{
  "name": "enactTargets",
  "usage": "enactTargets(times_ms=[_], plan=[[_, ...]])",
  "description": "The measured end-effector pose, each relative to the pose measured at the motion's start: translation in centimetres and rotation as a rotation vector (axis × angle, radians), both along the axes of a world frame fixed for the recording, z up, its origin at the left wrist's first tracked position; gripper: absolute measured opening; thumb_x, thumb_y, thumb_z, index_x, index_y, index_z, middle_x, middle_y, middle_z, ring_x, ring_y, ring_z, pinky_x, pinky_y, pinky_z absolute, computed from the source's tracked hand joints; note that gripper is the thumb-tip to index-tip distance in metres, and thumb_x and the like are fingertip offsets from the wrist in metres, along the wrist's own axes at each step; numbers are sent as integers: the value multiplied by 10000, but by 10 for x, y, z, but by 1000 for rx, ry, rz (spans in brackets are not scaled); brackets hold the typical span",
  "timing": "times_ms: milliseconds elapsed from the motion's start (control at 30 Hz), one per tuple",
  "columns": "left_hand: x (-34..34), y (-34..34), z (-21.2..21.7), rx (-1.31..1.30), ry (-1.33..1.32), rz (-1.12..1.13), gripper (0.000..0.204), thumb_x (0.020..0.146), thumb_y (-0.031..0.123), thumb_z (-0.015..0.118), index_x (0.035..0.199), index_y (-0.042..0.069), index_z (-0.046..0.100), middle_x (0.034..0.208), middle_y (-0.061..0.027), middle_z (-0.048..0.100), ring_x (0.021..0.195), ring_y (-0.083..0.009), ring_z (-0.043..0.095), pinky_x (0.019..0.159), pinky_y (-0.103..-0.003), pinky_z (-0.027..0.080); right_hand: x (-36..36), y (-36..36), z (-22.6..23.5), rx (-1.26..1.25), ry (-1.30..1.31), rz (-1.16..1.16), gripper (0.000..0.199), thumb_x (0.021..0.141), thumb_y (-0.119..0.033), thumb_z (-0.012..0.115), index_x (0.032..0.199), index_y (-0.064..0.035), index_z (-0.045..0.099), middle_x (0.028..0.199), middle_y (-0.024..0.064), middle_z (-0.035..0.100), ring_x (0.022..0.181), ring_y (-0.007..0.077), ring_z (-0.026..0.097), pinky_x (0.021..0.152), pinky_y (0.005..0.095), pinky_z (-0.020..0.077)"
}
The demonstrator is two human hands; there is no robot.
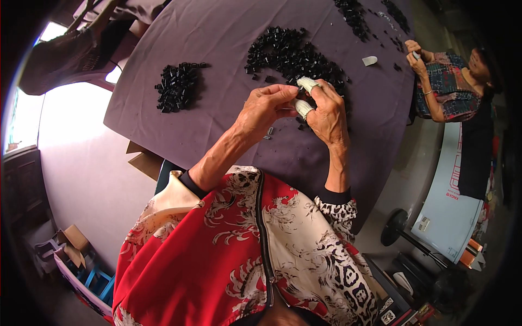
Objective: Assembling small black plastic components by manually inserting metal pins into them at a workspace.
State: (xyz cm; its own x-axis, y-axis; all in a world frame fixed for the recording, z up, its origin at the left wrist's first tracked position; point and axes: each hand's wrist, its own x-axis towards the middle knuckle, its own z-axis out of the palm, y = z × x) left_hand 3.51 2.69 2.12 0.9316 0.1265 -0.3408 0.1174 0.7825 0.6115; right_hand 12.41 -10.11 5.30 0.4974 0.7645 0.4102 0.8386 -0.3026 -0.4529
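My left hand (265, 104) is closed in a pinch, its fingertips meeting those of my right hand over the table. My right hand (329, 115) is bent in a pinch too, with white finger covers (303, 108) on its thumb and forefinger. Whatever lies between the fingertips is too small and too hidden to name. Just beyond both hands spreads a large heap of small black pieces (283, 51), partly covered by my right hand. A smaller heap of similar black pieces (176, 87) lies to the left. A few small metallic bits (268, 132) lie below my left wrist.
A purple-grey cloth covers the table (217, 49). More black pieces (353, 19) lie at the far right, near a loose white finger cover (370, 61). Across the right edge, another person (451, 87) holds both hands together. A fan (399, 227) stands at lower right.
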Motion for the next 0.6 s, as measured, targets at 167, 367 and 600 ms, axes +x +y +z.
enactTargets(times_ms=[167,367,600], plan=[[-2,-3,3,248,-21,-34,219,863,201,626,936,-5,615,866,-63,634,793,-129,599,766,-282,482,-6,-1,2,-1,-52,47,223,647,0,645,856,18,570,823,128,564,785,310,570,714,391,473],[-4,-4,1,246,10,-20,198,848,199,645,890,6,627,828,-54,640,758,-118,595,729,-253,474,-7,1,0,-62,-152,44,196,635,7,612,823,7,556,791,124,557,762,282,566,706,381,455],[-9,-10,-3,246,38,-31,188,819,183,670,853,0,647,773,-48,641,693,-115,591,679,-257,481,-6,-8,-6,-146,-198,99,131,639,1,595,751,-18,530,749,111,543,722,262,552,654,371,446]])
